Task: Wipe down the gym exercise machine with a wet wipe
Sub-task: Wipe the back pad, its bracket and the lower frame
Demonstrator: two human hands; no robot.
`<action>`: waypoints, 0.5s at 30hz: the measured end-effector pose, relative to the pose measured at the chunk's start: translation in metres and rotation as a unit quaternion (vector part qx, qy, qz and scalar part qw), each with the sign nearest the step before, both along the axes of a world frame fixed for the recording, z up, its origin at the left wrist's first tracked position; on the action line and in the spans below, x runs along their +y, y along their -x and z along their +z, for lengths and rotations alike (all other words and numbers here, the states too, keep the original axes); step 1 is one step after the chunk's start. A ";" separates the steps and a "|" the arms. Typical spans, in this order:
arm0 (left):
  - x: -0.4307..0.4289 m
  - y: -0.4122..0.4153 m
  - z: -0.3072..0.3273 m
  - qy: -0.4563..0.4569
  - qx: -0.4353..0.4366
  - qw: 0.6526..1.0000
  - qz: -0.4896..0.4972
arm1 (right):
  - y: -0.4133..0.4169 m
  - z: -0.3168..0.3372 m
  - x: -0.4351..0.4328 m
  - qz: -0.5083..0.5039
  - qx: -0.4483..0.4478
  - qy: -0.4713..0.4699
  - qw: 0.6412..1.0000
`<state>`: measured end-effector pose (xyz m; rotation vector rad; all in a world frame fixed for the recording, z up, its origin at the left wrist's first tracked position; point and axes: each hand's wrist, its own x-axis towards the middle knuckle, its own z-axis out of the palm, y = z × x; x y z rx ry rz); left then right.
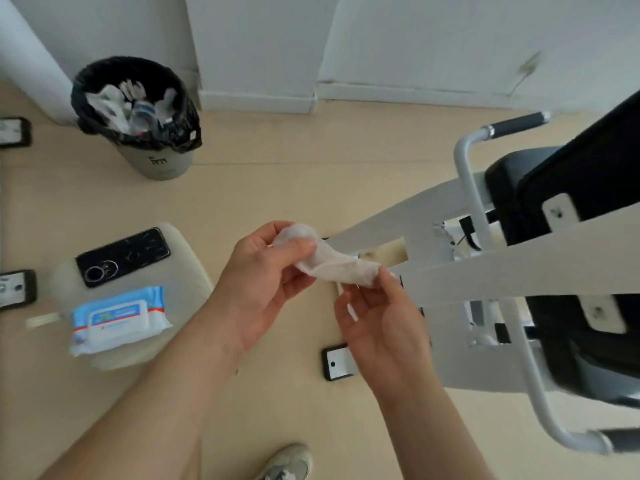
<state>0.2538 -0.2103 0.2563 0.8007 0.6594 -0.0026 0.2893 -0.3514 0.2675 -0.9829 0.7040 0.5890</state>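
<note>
Bin (162, 164) stuffed with used wipes, left hand (263, 282) and right hand (381, 320) both pinching crumpled wet wipe (332, 263)

**Q:** Where does the single view stand?
**A:** On the person's head, wide-angle; it looks forward and steeply down to the floor (277, 174), with the wall (415, 36) bowed along the top edge.
**Q:** How near is it?
**A:** The left hand (266, 282) and right hand (381, 323), holding the wet wipe (332, 265), lie closest, mid-frame; the exercise machine (485, 271) fills the right side.
</note>
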 end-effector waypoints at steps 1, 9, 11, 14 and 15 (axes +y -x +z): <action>-0.002 0.000 0.017 -0.025 -0.003 1.000 0.007 | 0.002 0.018 -0.002 0.025 -0.010 -0.003 1.000; -0.004 0.025 0.160 -0.262 -0.068 0.959 -0.082 | 0.029 0.167 -0.011 0.337 -0.207 0.115 0.911; -0.005 0.031 0.183 -0.278 -0.083 0.953 -0.088 | 0.040 0.192 -0.018 0.310 -0.263 0.159 0.899; -0.017 0.036 0.212 -0.294 -0.087 0.948 -0.081 | 0.056 0.232 -0.035 0.234 -0.262 0.196 0.915; -0.024 0.035 0.220 -0.304 -0.092 0.945 -0.084 | 0.060 0.242 -0.042 0.217 -0.260 0.203 0.919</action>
